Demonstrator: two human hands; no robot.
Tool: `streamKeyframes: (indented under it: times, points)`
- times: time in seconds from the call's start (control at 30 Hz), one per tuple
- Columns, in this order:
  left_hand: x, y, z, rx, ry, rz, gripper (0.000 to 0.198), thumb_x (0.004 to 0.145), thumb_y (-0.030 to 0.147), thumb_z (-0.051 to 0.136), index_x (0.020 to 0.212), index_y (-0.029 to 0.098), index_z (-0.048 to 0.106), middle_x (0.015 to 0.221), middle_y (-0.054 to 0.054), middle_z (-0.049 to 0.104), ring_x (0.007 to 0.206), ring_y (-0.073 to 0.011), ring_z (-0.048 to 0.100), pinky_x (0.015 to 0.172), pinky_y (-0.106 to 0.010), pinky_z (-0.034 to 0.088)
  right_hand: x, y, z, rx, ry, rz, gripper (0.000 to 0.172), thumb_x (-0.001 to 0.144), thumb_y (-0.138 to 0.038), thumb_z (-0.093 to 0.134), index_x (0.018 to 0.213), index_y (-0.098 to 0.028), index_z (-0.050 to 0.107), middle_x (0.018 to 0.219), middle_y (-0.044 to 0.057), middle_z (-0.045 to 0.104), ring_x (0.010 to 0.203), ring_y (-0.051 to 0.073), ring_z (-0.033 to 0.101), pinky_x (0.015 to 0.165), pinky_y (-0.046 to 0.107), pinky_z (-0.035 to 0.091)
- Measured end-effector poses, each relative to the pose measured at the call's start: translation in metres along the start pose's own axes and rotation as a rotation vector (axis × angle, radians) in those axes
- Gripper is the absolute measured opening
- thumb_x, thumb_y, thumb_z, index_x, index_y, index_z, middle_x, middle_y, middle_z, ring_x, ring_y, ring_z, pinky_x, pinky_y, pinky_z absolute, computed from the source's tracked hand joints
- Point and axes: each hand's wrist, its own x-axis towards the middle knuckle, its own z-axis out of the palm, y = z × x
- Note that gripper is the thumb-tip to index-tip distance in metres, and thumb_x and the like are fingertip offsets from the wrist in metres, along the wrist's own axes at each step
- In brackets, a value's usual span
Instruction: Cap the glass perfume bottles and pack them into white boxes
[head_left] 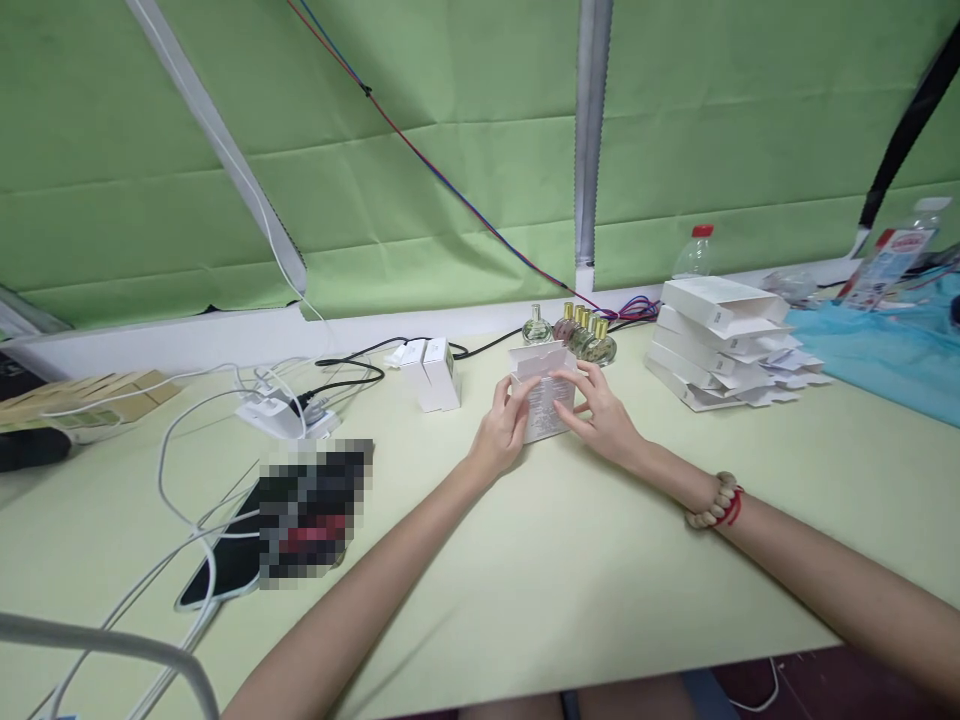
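Observation:
A small white carton [545,412] with fine print on its front stands upright on the table, its top flaps raised. My left hand [501,425] grips the carton's left side, with fingers at its upper edge. On the other side, my right hand [604,418] curls around the carton, index finger at the top edge and thumb against the printed front. Whether anything is inside the carton cannot be seen. Just behind it are several glass perfume bottles [598,345] with gold-coloured tops, and one pale green bottle [536,327] apart to their left.
Two closed white cartons [431,375] stand left of my hands. Flattened white cartons [716,345] are stacked at the right. A power strip [281,412], white cables and a dark tablet [232,545] lie at left. Blue sheeting [885,345] covers the far right.

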Motion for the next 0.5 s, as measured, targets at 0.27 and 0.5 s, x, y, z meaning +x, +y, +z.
streamKeyframes:
  times: [0.27,0.5]
  points:
    - [0.001,-0.002,0.002,-0.217,0.23,-0.226,0.033,0.09,0.044,0.036,0.113,0.022,0.038,0.1,-0.005,0.049,0.076,-0.0127,0.051,0.072,-0.026,0.042,-0.003,0.003,-0.002,-0.013,-0.056,-0.195,0.06,0.085,-0.03,0.048,0.14,-0.028,0.022,0.132,0.01,0.044,0.09,0.015,0.062,0.06,0.025,0.057]
    - [0.011,-0.011,-0.002,-0.767,0.515,-0.592,0.037,0.081,0.056,0.042,0.079,0.02,0.049,0.071,0.0,0.05,0.066,-0.014,0.049,0.064,-0.025,0.04,-0.01,-0.004,0.003,-0.198,-0.288,-0.414,0.052,0.084,-0.029,0.049,0.133,-0.024,0.033,0.095,0.003,0.068,0.059,0.011,0.063,0.057,0.023,0.049]
